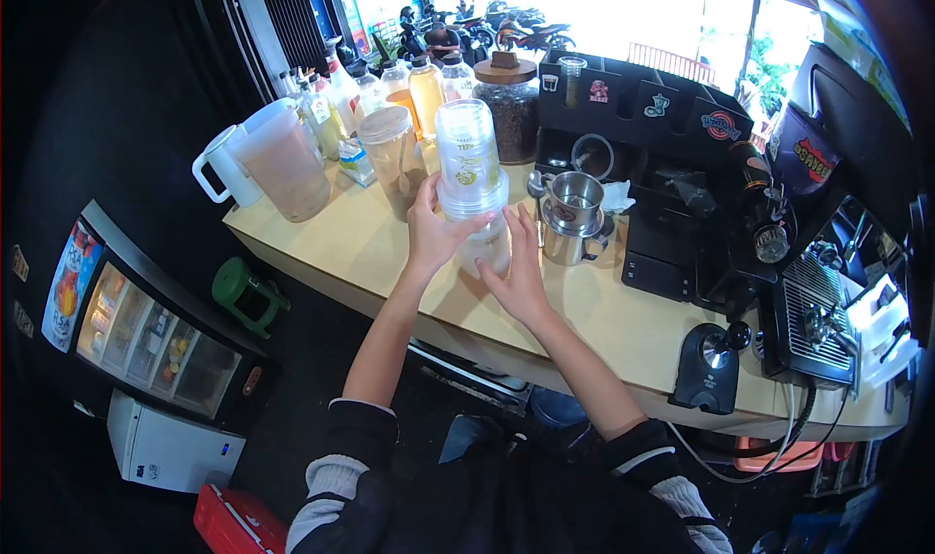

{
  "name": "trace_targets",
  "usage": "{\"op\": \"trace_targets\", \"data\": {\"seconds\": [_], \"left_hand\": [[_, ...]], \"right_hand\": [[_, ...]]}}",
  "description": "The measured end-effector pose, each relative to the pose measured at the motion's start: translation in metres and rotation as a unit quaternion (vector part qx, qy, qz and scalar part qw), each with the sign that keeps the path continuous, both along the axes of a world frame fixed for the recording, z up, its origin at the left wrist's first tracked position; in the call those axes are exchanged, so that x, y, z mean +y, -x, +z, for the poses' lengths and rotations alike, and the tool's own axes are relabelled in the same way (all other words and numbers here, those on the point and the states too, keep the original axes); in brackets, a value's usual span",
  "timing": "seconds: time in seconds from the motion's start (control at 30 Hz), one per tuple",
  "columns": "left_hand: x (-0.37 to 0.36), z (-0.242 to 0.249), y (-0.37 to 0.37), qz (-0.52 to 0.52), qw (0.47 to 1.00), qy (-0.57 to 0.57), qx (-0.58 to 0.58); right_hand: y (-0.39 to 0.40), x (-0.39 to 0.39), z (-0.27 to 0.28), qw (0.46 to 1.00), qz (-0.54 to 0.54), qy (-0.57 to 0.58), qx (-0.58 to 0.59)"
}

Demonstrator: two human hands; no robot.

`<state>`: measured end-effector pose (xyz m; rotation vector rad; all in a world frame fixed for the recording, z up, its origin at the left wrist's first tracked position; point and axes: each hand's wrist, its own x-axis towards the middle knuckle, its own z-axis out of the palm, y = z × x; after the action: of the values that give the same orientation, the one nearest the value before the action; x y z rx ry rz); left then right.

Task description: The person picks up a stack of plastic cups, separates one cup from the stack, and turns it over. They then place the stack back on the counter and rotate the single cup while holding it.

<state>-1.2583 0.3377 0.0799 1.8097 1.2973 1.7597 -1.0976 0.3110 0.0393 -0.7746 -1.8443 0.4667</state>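
On the pale wooden desk (370, 252) stands a stack of clear plastic cups (468, 160), mouths down, with small green and yellow printing on the side that is too small to read. The left hand (435, 229) wraps the stack's lower rim from the left, fingers curled around it and thumb toward the front, while the right hand (520, 267) lies open against the bottom cup on the right side, fingers stretched upward and close together, touching the plastic without closing on it. Just right of the stack, a steel milk jug (574, 217) with a handle stands on the desk, with a second, smaller steel cup seemingly nested in its top. Behind the stack to the left is a clear lidded jar (394, 161) with a brownish content and what may be a spoon inside; further left stand a large translucent pitcher (282, 161) and a white jug (222, 168), touching each other. A row of syrup bottles (390, 85) lines the back edge, beside a big glass jar of coffee beans (510, 108) with a wooden lid. To the right is a black organiser (643, 106) bearing stickers, one round red-and-blue badge whose writing is unreadable, and a dark cup (806, 155) with red lettering that cannot be made out. A black coffee tamper station (711, 364) sits near the desk's front edge, next to the espresso machine's drip grille (816, 325). Down on the floor at the left, a display fridge (146, 330) carries a colourful drink poster, with a green stool (248, 294) beside it.
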Motion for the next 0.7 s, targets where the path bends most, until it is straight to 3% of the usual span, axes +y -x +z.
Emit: {"op": "trace_targets", "data": {"seconds": [0.27,0.7], "left_hand": [[-0.007,0.020,0.004,-0.031,0.995,0.066,0.073],[-0.011,0.021,-0.001,0.001,0.996,0.058,0.069]], "right_hand": [[-0.001,-0.001,-0.002,1.000,-0.004,0.010,-0.010],[-0.002,-0.001,0.000,1.000,-0.013,-0.013,-0.012]]}}
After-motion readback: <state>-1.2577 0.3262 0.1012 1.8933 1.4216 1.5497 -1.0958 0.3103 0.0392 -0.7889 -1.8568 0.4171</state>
